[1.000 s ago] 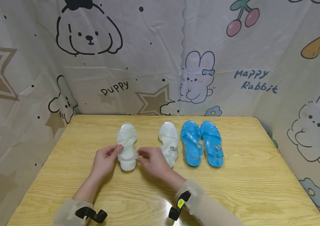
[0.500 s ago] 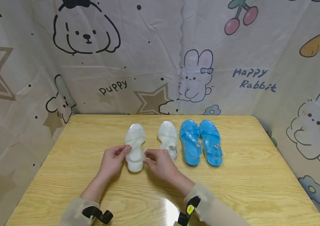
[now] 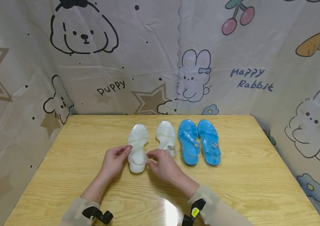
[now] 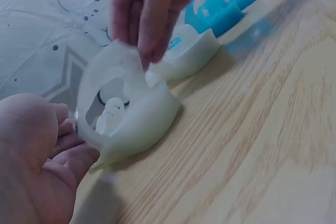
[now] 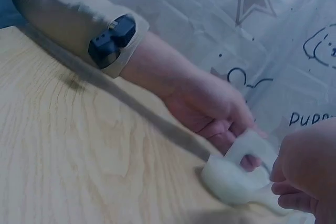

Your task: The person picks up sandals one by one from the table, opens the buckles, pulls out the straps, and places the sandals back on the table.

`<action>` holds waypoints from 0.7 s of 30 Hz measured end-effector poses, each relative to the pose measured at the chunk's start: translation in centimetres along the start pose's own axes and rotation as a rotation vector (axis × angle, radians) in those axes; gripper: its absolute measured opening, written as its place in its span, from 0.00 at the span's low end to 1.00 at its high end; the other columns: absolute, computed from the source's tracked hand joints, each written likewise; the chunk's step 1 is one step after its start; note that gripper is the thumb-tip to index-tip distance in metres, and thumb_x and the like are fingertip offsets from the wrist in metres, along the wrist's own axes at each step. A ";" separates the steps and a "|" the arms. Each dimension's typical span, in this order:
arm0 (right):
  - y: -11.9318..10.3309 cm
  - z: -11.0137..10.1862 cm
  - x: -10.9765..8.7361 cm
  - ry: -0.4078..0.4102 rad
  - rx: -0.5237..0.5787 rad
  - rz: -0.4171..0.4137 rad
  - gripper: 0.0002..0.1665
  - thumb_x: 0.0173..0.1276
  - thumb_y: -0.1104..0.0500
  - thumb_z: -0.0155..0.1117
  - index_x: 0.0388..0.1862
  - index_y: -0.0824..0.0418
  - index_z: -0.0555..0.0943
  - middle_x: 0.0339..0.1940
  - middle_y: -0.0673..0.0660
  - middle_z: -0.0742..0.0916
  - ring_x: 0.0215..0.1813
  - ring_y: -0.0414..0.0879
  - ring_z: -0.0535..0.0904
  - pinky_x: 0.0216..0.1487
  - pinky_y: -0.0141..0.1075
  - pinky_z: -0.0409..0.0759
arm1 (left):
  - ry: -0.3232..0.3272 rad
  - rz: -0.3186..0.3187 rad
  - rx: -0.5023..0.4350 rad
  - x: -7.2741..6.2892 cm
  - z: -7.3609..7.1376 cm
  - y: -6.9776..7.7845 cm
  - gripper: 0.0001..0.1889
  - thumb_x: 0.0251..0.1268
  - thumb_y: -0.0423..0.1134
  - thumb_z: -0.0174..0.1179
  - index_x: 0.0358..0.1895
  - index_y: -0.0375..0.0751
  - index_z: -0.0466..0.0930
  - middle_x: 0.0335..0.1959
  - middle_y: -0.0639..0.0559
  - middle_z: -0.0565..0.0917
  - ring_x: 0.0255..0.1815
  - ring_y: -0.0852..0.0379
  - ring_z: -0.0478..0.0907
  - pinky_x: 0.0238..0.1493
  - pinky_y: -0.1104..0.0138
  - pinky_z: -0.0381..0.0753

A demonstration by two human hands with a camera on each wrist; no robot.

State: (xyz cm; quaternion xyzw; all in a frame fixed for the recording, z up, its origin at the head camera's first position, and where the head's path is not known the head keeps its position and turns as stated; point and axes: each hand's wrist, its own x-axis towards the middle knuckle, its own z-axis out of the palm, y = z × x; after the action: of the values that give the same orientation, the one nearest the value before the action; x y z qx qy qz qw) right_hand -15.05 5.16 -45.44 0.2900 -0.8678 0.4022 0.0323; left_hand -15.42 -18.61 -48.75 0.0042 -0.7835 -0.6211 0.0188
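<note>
A white translucent jelly sandal [image 3: 138,133] lies toe away from me on the wooden table, between my two hands. My left hand [image 3: 113,163] pinches its left side at the strap. On the other side, my right hand [image 3: 164,164] pinches the heel strap between thumb and fingers. The left wrist view shows the strap [image 4: 89,103] standing up over the thick heel, with fingers on both sides. A second white sandal [image 3: 165,133] stands just to the right, its heel hidden behind my right hand.
Two blue jelly sandals [image 3: 189,152] lie side by side right of the white ones, toes toward the back edge of the table [image 3: 247,188]. A printed cloth [image 3: 148,62] hangs behind and along both sides.
Both hands have moved right with the white sandal, which now lies closer to the second white one. The other sandals have stayed put; the head view has shifted slightly.
</note>
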 end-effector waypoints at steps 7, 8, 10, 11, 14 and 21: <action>-1.2 -1.2 1.3 0.105 0.041 -0.143 0.12 0.65 0.74 0.68 0.46 0.67 0.88 0.47 0.59 0.90 0.49 0.51 0.88 0.51 0.40 0.88 | -0.080 0.001 -0.034 -0.7 -1.3 -0.1 0.21 0.76 0.34 0.66 0.66 0.26 0.79 0.62 0.32 0.83 0.64 0.40 0.81 0.58 0.70 0.82; -1.3 -1.1 1.7 0.111 0.053 -0.164 0.12 0.66 0.74 0.68 0.47 0.67 0.88 0.47 0.59 0.90 0.50 0.51 0.88 0.52 0.40 0.87 | -0.093 0.002 -0.020 -0.7 -1.3 -0.1 0.22 0.75 0.34 0.67 0.66 0.25 0.78 0.62 0.32 0.83 0.64 0.39 0.81 0.59 0.68 0.83; -1.4 -0.7 2.6 0.098 0.075 -0.186 0.11 0.67 0.73 0.68 0.47 0.67 0.88 0.47 0.58 0.90 0.51 0.51 0.87 0.54 0.38 0.86 | -0.110 0.000 0.028 -0.8 -1.2 -0.2 0.23 0.74 0.35 0.69 0.66 0.27 0.78 0.62 0.33 0.83 0.63 0.39 0.82 0.60 0.62 0.83; -1.4 -0.3 3.1 0.080 0.091 -0.187 0.12 0.67 0.73 0.68 0.48 0.68 0.88 0.48 0.58 0.89 0.52 0.51 0.87 0.55 0.38 0.86 | -0.110 -0.003 0.056 -0.7 -1.0 -0.2 0.23 0.73 0.36 0.70 0.66 0.29 0.79 0.61 0.35 0.84 0.62 0.40 0.82 0.60 0.60 0.84; -1.5 1.0 4.2 0.008 0.133 -0.178 0.13 0.68 0.75 0.67 0.51 0.69 0.87 0.50 0.59 0.89 0.54 0.52 0.86 0.57 0.38 0.85 | -0.088 0.003 0.126 -0.6 -0.5 -0.3 0.22 0.71 0.37 0.72 0.63 0.31 0.82 0.57 0.39 0.86 0.57 0.42 0.85 0.57 0.57 0.86; -0.9 3.3 5.4 -0.148 0.161 -0.012 0.16 0.73 0.72 0.67 0.58 0.67 0.84 0.54 0.59 0.87 0.58 0.52 0.84 0.61 0.39 0.82 | -0.015 -0.004 0.209 -0.9 -0.6 0.0 0.16 0.65 0.34 0.76 0.53 0.31 0.85 0.42 0.44 0.87 0.43 0.49 0.85 0.44 0.64 0.85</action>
State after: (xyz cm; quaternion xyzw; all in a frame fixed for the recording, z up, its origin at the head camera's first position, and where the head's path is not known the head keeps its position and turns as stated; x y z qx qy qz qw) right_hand -18.47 -0.26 -45.51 0.3258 -0.8310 0.4479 -0.0528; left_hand -14.48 -19.11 -48.61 0.0031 -0.8440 -0.5362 0.0114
